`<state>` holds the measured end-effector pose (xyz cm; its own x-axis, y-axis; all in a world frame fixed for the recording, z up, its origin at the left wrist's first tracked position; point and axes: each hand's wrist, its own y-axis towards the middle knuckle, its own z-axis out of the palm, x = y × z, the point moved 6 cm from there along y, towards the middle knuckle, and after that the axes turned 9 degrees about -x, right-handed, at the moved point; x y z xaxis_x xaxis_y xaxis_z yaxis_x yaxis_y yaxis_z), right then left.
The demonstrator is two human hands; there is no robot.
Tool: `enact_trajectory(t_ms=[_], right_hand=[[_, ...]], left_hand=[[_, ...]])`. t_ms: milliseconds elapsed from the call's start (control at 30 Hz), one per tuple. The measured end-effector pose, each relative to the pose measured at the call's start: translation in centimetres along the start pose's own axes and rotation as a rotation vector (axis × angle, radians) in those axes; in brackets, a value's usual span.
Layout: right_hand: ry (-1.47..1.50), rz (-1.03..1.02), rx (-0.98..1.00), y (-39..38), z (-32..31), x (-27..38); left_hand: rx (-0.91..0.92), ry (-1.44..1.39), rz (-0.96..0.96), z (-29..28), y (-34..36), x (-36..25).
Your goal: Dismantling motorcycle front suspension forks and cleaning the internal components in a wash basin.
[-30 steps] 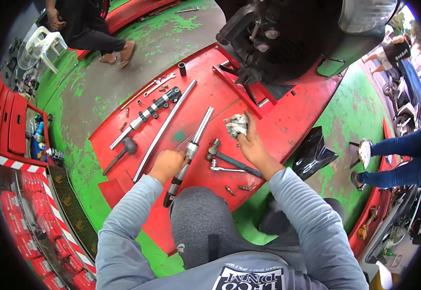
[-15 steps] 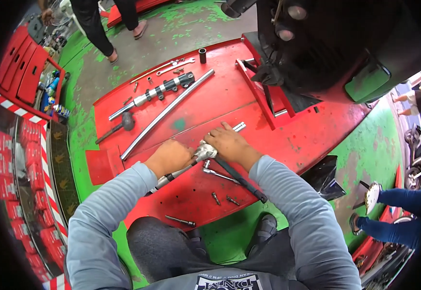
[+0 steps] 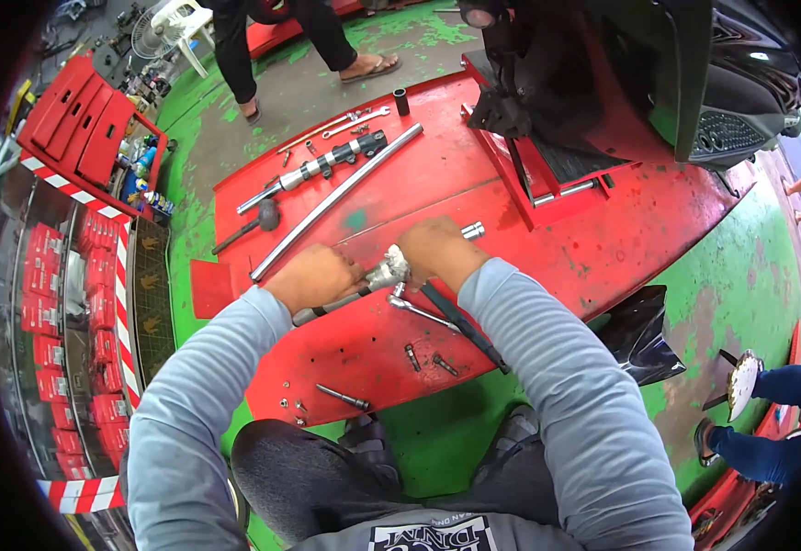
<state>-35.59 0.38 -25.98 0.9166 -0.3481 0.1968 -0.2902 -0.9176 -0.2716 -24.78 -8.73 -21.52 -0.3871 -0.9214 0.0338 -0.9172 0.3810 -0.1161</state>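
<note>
Both my hands are closed over a motorcycle fork leg lying slantwise above the red bench (image 3: 547, 275). My left hand (image 3: 313, 278) grips its lower part (image 3: 322, 310), left of a crumpled whitish rag (image 3: 393, 264). My right hand (image 3: 435, 250) wraps around the leg beside the rag; a chrome end (image 3: 472, 230) shows beyond it. My fingers hide much of the leg. Just below the right hand lie a black-handled bar (image 3: 465, 329) and a chrome ratchet wrench (image 3: 419, 310). Further off rest another fork leg (image 3: 313, 172), a long chrome tube (image 3: 341, 199) and a rubber mallet (image 3: 258, 222).
Wrenches (image 3: 356, 121) and a black socket (image 3: 401, 101) lie along the far edge. Bolts (image 3: 433, 360) and a socket bit (image 3: 343, 397) lie near my knees. A dark motorcycle (image 3: 621, 83) stands at right. A red tool cabinet (image 3: 79, 129) is at left; other people stand nearby.
The view has shifted, so the bench and motorcycle sit differently in it. My hands have stayed on the fork leg, the right one turned slightly. The person at the far side has stepped rightward.
</note>
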Motion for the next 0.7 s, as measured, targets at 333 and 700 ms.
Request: enact_trajectory(t_ms=[333,700], right_hand=[[-0.314,0.03,-0.129,-3.6,-7.1,-5.9],[-0.095,-0.028,-0.429,-11.4,-17.3,-3.0]], left_hand=[[-0.229,-0.069,-0.111,-2.6,-0.2,0.7],[-0.62,-0.102,-0.135,-3.3,-1.1,0.2]])
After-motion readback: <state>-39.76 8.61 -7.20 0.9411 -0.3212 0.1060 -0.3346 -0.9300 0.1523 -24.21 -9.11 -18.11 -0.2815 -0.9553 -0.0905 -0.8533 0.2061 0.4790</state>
